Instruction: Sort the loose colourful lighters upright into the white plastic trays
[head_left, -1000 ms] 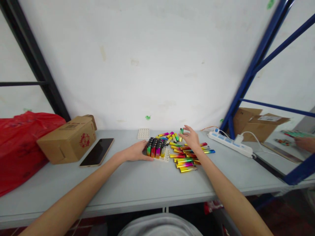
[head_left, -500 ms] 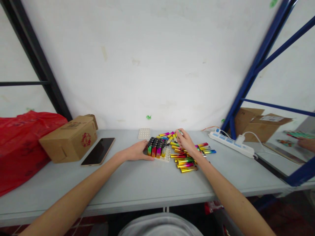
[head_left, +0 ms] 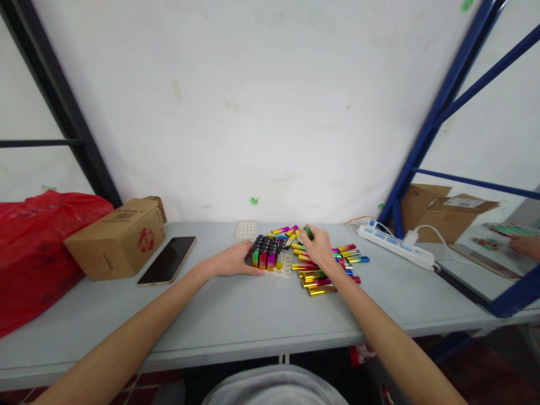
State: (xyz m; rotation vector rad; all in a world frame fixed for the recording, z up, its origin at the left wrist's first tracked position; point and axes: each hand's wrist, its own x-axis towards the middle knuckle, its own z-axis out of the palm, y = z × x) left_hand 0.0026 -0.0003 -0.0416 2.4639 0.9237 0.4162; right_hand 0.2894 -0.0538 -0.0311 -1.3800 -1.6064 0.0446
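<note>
Colourful lighters [head_left: 268,254] with black tops stand upright in rows in a white holed tray [head_left: 283,274]. My left hand [head_left: 238,260] is round the left side of the tray, with the thumb along its front edge. Bare holes show on the tray's right side. Over a loose pile of shiny multicoloured lighters [head_left: 316,275], my right hand [head_left: 317,246] is closed on a green lighter [head_left: 309,232], mostly covered by the fingers. The pile lies on the table just right of the tray.
A second white holed tray [head_left: 246,229] lies near the wall. To the left are a phone [head_left: 167,260], a cardboard box [head_left: 120,242] and a red bag [head_left: 46,253]. At right sits a power strip [head_left: 396,247]; beyond the blue frame, another person's hand [head_left: 525,246] shows.
My right hand has turned and lowered slightly, and more of the green lighter shows in its fingers. My left hand stays at the tray.
</note>
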